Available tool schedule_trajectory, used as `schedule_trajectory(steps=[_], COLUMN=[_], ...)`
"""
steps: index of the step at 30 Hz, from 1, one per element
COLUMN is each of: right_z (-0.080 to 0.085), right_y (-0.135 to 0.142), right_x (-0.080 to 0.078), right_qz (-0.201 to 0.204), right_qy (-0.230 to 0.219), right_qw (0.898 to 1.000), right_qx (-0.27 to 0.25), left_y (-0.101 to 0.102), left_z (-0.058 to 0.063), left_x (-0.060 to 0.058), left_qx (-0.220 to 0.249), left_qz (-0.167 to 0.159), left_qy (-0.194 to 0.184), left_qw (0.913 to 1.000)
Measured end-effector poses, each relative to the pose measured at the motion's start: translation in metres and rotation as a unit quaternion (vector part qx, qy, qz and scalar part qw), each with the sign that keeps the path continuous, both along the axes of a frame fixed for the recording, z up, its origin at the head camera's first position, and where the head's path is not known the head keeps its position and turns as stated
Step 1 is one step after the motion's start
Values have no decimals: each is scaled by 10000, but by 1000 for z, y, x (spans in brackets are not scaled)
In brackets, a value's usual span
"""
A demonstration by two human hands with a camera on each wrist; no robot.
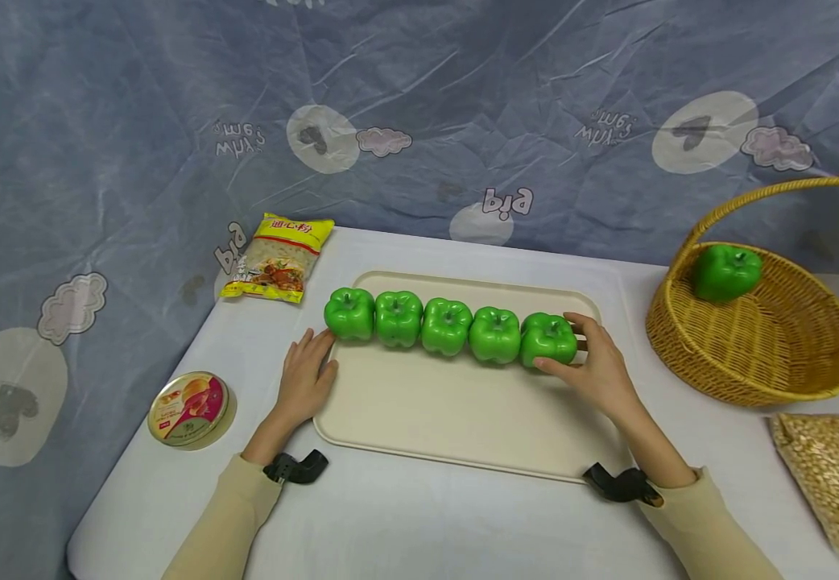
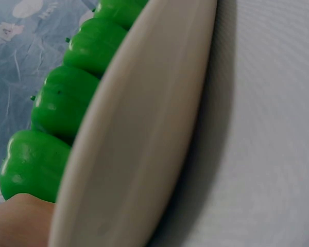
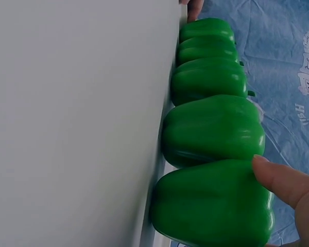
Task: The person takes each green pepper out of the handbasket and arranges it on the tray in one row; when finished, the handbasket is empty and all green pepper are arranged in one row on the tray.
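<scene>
Several glossy green bell peppers (image 1: 447, 327) stand stem up in a row across a cream tray (image 1: 463, 419). My right hand (image 1: 601, 366) grips the pepper at the right end (image 1: 548, 340), thumb on its near side and fingers around its far right side. The right wrist view shows the thumb (image 3: 283, 180) resting on that pepper's upper part. At the other end, my left hand (image 1: 307, 374) lies along the tray's left edge, its relaxed fingertips right at the leftmost pepper (image 1: 350, 314). In the left wrist view the tray rim (image 2: 129, 123) hides part of the row.
A wicker basket (image 1: 746, 387) with a tall handle holds another green pepper (image 1: 727, 272) at the right. Below it lies a clear bag of grains (image 1: 818, 467). On the left are a yellow food packet (image 1: 278, 258) and a round tin (image 1: 189, 409). A patterned blue cloth (image 1: 419, 80) hangs behind the table.
</scene>
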State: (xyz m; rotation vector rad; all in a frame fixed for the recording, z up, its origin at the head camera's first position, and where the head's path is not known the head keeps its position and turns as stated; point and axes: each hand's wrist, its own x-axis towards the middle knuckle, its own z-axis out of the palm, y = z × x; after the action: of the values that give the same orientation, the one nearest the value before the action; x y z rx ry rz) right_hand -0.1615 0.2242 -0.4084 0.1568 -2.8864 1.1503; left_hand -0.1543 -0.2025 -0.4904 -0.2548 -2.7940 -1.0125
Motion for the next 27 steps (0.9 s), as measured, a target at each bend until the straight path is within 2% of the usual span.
schedule_trajectory(steps=[7,13,17,21,24,27], right_z=[0,11,21,29,38,47], right_y=[1,6,17,41,66,94], right_x=[0,4,6,4,1,-3], right_qz=[33,90,166,166,-120,-710], right_qy=[-4,74,148,158,132,73], right_qw=[9999,9999,9996,9992,9993,9972], right_qx=[-102,-106,-156,-330,-330,-220], left_y=[0,0,0,0,0,0], left_z=[0,0,0,0,0,0], left_x=[0,0,0,-1,-1,0], left_qx=[0,14,32,15,-7,-10], left_qz=[-18,-17,4,-3,-9,-3], left_qy=[38,36,14,-3,-10,-7], left_qw=[10000,10000,10000,10000,10000,10000])
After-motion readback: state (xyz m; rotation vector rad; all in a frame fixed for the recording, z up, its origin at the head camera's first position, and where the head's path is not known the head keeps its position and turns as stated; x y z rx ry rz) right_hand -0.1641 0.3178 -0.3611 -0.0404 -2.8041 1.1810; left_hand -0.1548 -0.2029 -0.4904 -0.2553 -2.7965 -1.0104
